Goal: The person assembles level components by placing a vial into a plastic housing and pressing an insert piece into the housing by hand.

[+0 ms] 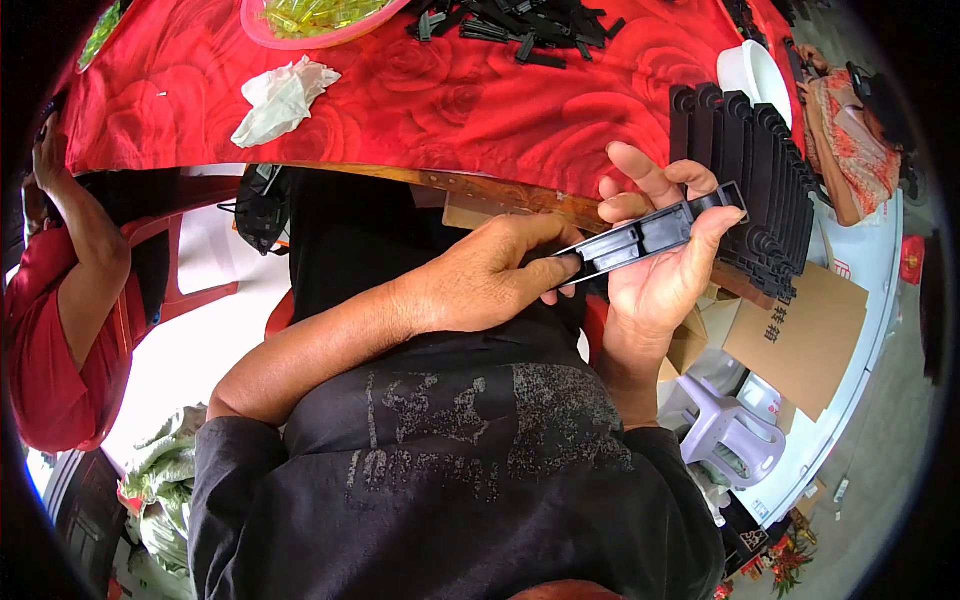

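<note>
Two hands meet over the person's lap, just below the edge of a table (520, 195) draped in a red rose-patterned cloth (450, 100). On the cloth lie a crumpled white tissue (280, 98), a loose heap of black plastic strips (520, 25) near the far side, and a pink dish (300, 30) holding yellowish-green translucent pieces (315, 12). A white bowl (752, 72) sits toward the right end; what is in it cannot be seen. At the table's right edge, a stacked row of black plastic strips (755, 170) stands on edge, packed side by side, just behind the right hand's fingers. Below that row are brown cardboard sheets (805, 335) and a pale purple plastic stool (730, 430). On the far left another person in a red shirt (45, 350) sits with an arm raised.

The right hand (660, 270) is open, palm up, fingers loosely spread, and a long black plastic strip (650, 235) lies across its palm, with the thumb tip pressed against the strip's far end. The left hand (490, 275) comes in from the left with its fingers curled, and pinches the strip's near end between thumb and forefinger. Both hands thus grip the same strip, which is tilted slightly upward to the right, held in the air in front of the table edge and clear of the stacked row.
</note>
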`<state>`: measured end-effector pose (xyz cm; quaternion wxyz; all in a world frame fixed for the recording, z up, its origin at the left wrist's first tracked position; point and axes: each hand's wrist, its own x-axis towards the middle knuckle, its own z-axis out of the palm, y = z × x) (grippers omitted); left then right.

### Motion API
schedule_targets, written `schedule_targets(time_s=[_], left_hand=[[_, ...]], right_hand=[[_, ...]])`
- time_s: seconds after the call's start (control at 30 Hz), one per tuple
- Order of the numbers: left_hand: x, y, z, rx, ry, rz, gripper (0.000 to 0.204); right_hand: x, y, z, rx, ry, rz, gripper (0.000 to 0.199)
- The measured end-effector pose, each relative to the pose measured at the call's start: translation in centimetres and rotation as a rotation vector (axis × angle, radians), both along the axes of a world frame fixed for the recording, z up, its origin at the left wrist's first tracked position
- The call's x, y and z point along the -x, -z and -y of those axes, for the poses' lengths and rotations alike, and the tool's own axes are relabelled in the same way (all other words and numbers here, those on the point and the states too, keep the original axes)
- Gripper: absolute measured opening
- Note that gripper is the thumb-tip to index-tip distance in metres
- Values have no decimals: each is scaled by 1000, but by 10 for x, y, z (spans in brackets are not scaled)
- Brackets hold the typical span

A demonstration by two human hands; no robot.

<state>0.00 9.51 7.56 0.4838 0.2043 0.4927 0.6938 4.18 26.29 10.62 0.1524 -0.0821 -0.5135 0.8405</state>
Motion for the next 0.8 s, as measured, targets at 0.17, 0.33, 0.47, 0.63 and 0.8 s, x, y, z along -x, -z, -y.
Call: schedule_targets(time_s=[0.17, 0.33, 0.47, 0.63, 0.8], left_hand=[[-1, 0, -2, -4, -6, 15, 21], [-1, 0, -3, -11, -20, 1, 21], [-1, 0, -2, -6, -13, 13, 20], [-2, 1, -3, 2, -16, 32, 20], [-4, 0, -3, 20, -18, 48, 20]], right_hand=[[1, -1, -1, -7, -10, 0, 60], [0, -1, -1, -5, -5, 1, 60], [1, 2, -3, 71, -20, -23, 60], [0, 0, -2, 39, -1, -11, 60], [0, 1, -2, 85, -14, -27, 58]])
